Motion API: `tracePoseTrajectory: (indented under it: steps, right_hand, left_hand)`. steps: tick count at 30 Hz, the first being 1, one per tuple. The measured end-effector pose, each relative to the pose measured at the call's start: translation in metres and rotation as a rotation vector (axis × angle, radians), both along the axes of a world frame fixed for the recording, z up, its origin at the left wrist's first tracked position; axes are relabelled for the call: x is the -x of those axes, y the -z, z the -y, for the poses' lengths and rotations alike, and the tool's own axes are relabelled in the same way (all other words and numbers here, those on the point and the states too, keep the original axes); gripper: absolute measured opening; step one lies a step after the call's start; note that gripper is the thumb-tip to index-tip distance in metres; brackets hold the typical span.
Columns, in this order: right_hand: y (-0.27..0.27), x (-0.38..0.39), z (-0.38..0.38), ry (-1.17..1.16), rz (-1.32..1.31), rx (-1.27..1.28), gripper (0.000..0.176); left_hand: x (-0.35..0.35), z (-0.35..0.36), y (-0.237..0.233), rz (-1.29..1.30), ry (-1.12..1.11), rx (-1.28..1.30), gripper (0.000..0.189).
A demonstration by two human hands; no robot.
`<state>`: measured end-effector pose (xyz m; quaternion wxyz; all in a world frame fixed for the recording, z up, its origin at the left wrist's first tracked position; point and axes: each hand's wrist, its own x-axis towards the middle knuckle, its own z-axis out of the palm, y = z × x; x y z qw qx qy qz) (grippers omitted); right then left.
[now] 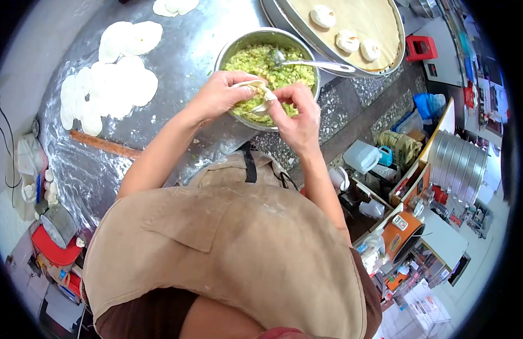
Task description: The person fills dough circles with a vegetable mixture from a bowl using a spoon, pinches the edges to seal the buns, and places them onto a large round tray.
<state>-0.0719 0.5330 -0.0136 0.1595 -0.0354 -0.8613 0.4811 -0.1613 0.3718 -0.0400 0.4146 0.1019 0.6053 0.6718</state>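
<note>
Over a metal bowl [223, 56] of chopped green filling [247, 59], both hands hold one dough wrapper [251, 86] with some filling in it. My left hand [219, 96] is closed around the wrapper's left side. With thumb and index finger, my right hand [298, 113] pinches the wrapper's right edge, where the dough is gathered. A metal spoon [323, 66] rests in the filling, its handle lying across the bowl's right rim. How much filling sits inside the wrapper is hidden by dough and fingers.
Flat dough rounds [126, 82] overlap on the floured metal table [188, 34], beside a wooden rolling pin [103, 144]. At the upper right, a round steamer tray [357, 17] with a lining cloth carries three filled buns [347, 41]. Shelves with stacked steamer rings [458, 164] stand right.
</note>
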Motion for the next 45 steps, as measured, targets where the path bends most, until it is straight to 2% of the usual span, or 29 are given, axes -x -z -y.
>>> tracePoseTrajectory:
  steps: [2, 4, 7, 9, 10, 12, 13, 14, 16, 17, 20, 22, 24, 26, 28, 29, 30, 32, 34, 35, 36, 38, 39, 42, 45]
  right_hand:
    - [-0.003, 0.003, 0.001, 0.033, -0.006, -0.076, 0.010]
    - [0.007, 0.004, -0.005, -0.085, 0.005, -0.165, 0.010]
    - [0.004, 0.003, -0.003, -0.042, 0.052, -0.112, 0.011]
    - [0.019, 0.008, -0.009, -0.015, 0.077, -0.139, 0.014]
    - [0.031, 0.013, -0.012, -0.015, 0.069, -0.143, 0.014]
    - [0.047, 0.020, -0.013, 0.182, 0.311, 0.389, 0.013]
    - [0.051, 0.024, -0.014, 0.204, 0.238, 0.470, 0.012]
    - [0.051, 0.026, -0.014, 0.210, 0.226, 0.472, 0.012]
    - [0.051, 0.025, -0.012, 0.278, 0.166, 0.526, 0.010]
    - [0.054, 0.024, -0.012, 0.281, 0.166, 0.567, 0.011]
    - [0.058, 0.022, -0.012, 0.289, 0.179, 0.631, 0.010]
    - [0.055, 0.021, -0.010, 0.282, 0.165, 0.631, 0.010]
    - [0.051, 0.021, -0.008, 0.280, 0.138, 0.638, 0.009]
    - [0.048, 0.018, 0.000, 0.256, 0.023, 0.252, 0.009]
    - [0.049, 0.016, 0.001, 0.309, 0.056, 0.316, 0.009]
    - [0.051, 0.016, -0.002, 0.311, 0.074, 0.422, 0.009]
    - [0.050, 0.014, -0.003, 0.314, 0.095, 0.525, 0.010]
    - [0.044, 0.012, -0.005, 0.316, 0.134, 0.520, 0.012]
    - [0.042, 0.014, -0.004, 0.271, 0.102, 0.609, 0.012]
    - [0.048, 0.016, -0.002, 0.287, -0.007, 0.606, 0.011]
    - [0.046, 0.018, -0.003, 0.285, -0.005, 0.604, 0.011]
    - [0.038, 0.019, -0.004, 0.194, -0.023, 0.147, 0.010]
    - [0.034, 0.019, -0.004, 0.163, -0.089, 0.040, 0.010]
    - [0.021, 0.013, 0.003, 0.190, -0.088, 0.036, 0.010]
    - [0.027, 0.016, -0.002, 0.136, -0.119, -0.118, 0.011]
  left_hand:
    - [0.006, -0.001, 0.002, -0.024, 0.071, 0.054, 0.030]
    - [0.010, -0.002, 0.003, -0.059, 0.139, 0.105, 0.031]
    - [0.011, -0.002, 0.007, -0.046, 0.164, 0.069, 0.031]
    - [0.021, -0.011, 0.002, -0.229, 0.271, 0.198, 0.032]
    - [0.027, -0.015, 0.001, -0.238, 0.270, 0.195, 0.032]
    - [0.040, -0.023, -0.001, 0.153, 0.129, 0.213, 0.034]
    - [0.046, -0.023, 0.009, 0.283, 0.076, 0.132, 0.039]
    - [0.046, -0.020, 0.019, 0.272, 0.083, 0.134, 0.039]
    - [0.043, -0.017, 0.026, 0.426, -0.052, -0.191, 0.038]
    - [0.040, -0.017, 0.030, 0.549, -0.034, -0.354, 0.043]
    - [0.026, -0.022, 0.028, 0.462, -0.030, -0.374, 0.049]
    - [0.020, -0.028, 0.029, 0.372, -0.087, -0.296, 0.052]
    - [0.013, -0.038, 0.025, 0.165, -0.234, -0.066, 0.044]
    - [0.013, -0.045, 0.045, -0.391, -0.258, 0.147, 0.041]
    - [0.013, -0.042, 0.029, -0.358, -0.223, 0.151, 0.042]
    - [0.013, -0.038, 0.020, -0.133, -0.210, 0.046, 0.039]
    - [0.015, -0.035, 0.013, -0.140, -0.198, 0.053, 0.039]
    - [0.016, -0.029, 0.004, 0.516, -0.250, -0.356, 0.035]
    - [0.015, -0.031, 0.002, 0.463, -0.257, -0.265, 0.033]
    - [0.014, -0.032, 0.006, 0.348, -0.231, -0.178, 0.036]
    - [0.013, -0.032, 0.008, 0.234, -0.206, -0.091, 0.039]
    - [0.012, -0.034, 0.009, 0.162, -0.205, -0.025, 0.036]
    - [0.012, -0.034, 0.009, 0.085, -0.200, 0.043, 0.034]
    - [0.013, -0.036, 0.010, -0.035, -0.207, 0.088, 0.031]
    - [0.011, -0.036, 0.013, -0.098, -0.185, 0.131, 0.030]
